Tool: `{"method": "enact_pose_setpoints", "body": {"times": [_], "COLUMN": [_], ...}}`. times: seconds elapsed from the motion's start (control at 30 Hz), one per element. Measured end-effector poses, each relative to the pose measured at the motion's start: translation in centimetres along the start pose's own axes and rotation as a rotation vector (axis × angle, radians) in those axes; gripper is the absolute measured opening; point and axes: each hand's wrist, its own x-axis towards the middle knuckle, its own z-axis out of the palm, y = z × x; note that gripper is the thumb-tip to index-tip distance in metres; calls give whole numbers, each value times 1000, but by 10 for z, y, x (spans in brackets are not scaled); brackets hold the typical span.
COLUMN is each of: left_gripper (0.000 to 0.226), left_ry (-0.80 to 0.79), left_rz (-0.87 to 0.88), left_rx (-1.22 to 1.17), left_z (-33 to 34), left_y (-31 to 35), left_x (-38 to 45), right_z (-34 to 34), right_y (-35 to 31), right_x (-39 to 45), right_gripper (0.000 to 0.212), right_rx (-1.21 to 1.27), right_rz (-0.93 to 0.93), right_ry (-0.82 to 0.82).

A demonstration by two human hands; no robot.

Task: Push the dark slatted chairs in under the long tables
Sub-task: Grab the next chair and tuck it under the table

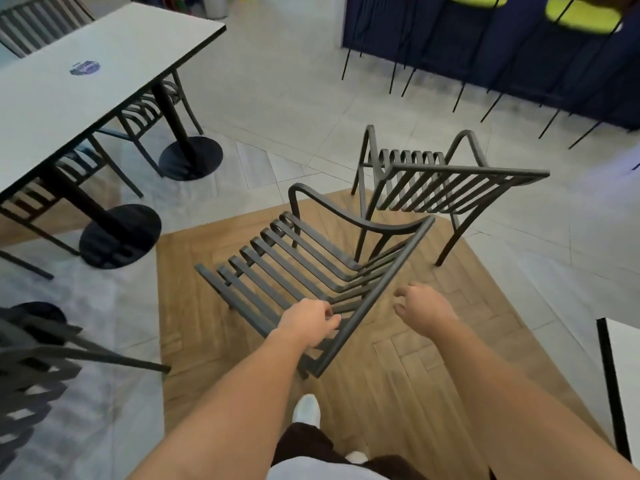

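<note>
A dark slatted chair (311, 261) stands on the wooden floor patch just in front of me, its back toward me. My left hand (310, 322) grips the slats near the top rail of its backrest. My right hand (420, 308) hovers just right of that rail, fingers curled and apart, holding nothing. A second dark slatted chair (446, 188) stands behind the first, to the right. The long white table (86, 81) runs along the upper left, with two chairs (145, 116) tucked under it.
Round black table bases (121, 235) sit on the tiles at left. Another dark chair (34, 362) is blurred at the left edge. Yellow-seated stools (581, 15) line a blue counter at the back. A white table corner (623, 375) juts in at right.
</note>
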Motion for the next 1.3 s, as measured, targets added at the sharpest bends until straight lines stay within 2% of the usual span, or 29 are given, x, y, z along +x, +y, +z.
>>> {"method": "enact_pose_setpoints", "body": {"times": [0.23, 0.4, 0.5, 0.6, 0.7, 0.77, 0.97, 1.13, 1.3], "left_gripper": [35, 35, 40, 57, 78, 82, 47, 48, 51], "left_ry": [2, 22, 69, 52, 43, 71, 153, 86, 133], "left_rz": [-46, -165, -292, -413, -504, -560, -637, -711, -717], "left_rx": [-65, -118, -190, -306, -346, -354, -184, -127, -78], "left_z": [-9, 2, 11, 26, 49, 65, 82, 88, 93], "left_y": [13, 34, 53, 78, 97, 105, 112, 97, 97], "left_x": [41, 60, 67, 65, 63, 62, 57, 58, 58], "right_z": [-21, -35, -43, -50, -54, -52, -31, -16, -4], "right_y": [13, 34, 45, 60, 71, 76, 74, 61, 61], "right_x": [46, 94, 122, 146, 168, 178, 193, 197, 196], "right_gripper": [47, 49, 58, 63, 58, 54, 46, 33, 30], "right_rx": [12, -62, -192, -321, -381, -411, -466, -443, -459], "right_rz": [-48, -220, -330, -474, -575, -625, -706, -664, -618], "right_ry": [13, 4, -79, -182, -233, -238, -253, -259, -179]}}
